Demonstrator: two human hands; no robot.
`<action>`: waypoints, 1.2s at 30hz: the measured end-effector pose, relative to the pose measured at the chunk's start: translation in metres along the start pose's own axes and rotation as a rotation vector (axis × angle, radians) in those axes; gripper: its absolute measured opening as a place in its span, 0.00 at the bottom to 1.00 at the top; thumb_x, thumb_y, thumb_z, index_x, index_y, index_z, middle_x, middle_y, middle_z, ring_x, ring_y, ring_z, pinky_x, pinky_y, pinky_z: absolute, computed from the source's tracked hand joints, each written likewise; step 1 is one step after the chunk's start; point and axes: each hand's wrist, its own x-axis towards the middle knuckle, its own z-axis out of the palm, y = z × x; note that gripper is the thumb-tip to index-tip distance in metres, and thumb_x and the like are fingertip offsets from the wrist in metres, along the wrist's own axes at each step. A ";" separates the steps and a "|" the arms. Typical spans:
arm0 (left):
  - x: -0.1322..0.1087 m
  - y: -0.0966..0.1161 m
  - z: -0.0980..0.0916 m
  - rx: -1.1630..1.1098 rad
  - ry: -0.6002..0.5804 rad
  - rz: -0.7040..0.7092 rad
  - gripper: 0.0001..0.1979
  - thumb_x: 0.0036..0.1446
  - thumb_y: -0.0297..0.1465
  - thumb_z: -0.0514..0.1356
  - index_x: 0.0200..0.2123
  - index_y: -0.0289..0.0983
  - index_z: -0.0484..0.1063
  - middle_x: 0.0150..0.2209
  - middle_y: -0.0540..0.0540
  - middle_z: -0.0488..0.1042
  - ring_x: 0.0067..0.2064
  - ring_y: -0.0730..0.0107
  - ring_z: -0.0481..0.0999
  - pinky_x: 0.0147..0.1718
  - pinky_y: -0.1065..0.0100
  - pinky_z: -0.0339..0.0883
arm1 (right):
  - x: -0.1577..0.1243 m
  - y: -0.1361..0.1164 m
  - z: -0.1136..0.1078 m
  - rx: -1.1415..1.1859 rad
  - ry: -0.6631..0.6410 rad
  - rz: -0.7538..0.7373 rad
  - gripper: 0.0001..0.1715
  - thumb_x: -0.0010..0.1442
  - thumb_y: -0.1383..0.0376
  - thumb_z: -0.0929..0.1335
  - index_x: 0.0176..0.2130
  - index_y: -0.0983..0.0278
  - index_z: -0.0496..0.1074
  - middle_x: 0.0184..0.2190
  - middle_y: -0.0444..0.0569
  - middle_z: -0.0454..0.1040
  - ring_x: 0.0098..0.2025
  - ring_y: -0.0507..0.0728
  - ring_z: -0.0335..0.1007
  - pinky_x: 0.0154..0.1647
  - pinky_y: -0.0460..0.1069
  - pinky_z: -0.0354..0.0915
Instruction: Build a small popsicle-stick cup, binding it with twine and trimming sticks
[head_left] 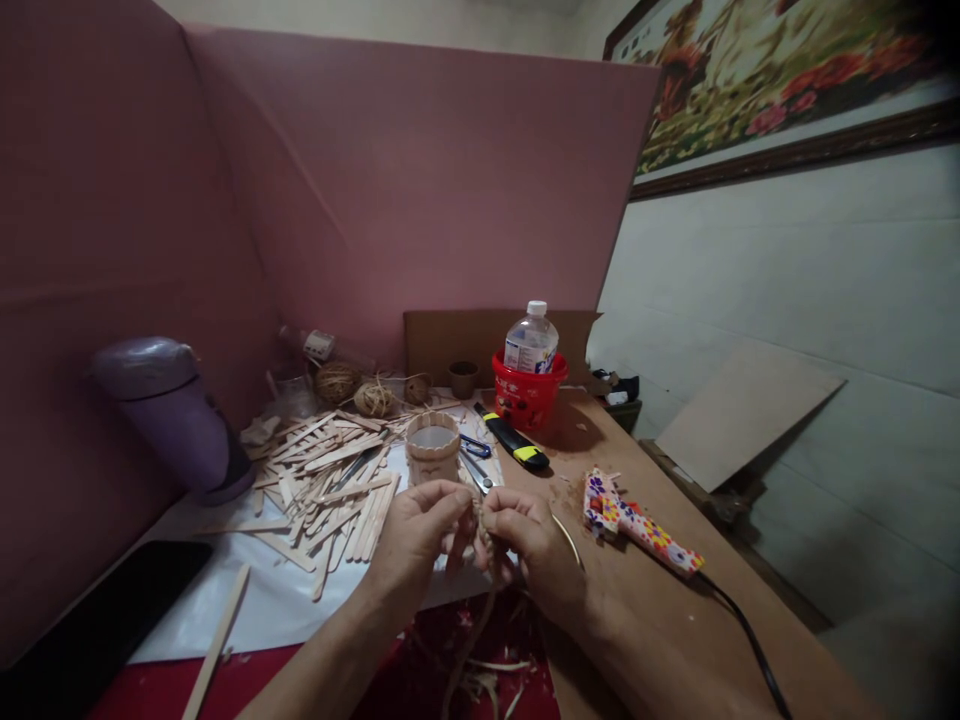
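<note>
Close together above the table's near edge, my left hand [424,530] and my right hand [536,545] both pinch a braided length of twine [484,530]. Loose strands of the twine hang down below my fingers toward the red cloth. Just behind my left hand stands a round cup [433,470] ringed with wooden craft sticks; my hands hide its lower part. A pair of scissors [480,475] lies beyond my fingertips, partly covered by them. A bangle circles my right wrist.
Wooden craft sticks [330,470] lie piled at left, near balls of twine [375,397] and a purple bottle [176,420]. A yellow-black utility knife [517,440], a red bucket [517,400] holding a plastic bottle [532,345], and a flower-patterned glue gun [637,525] with a cord are at right.
</note>
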 end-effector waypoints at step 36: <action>-0.004 -0.001 -0.003 0.006 0.013 0.107 0.08 0.48 0.33 0.64 0.27 0.33 0.73 0.17 0.52 0.68 0.16 0.81 0.61 0.12 0.78 0.54 | 0.001 0.002 -0.006 0.104 0.014 -0.056 0.14 0.51 0.61 0.71 0.23 0.66 0.67 0.13 0.36 0.56 0.17 0.45 0.43 0.18 0.44 0.39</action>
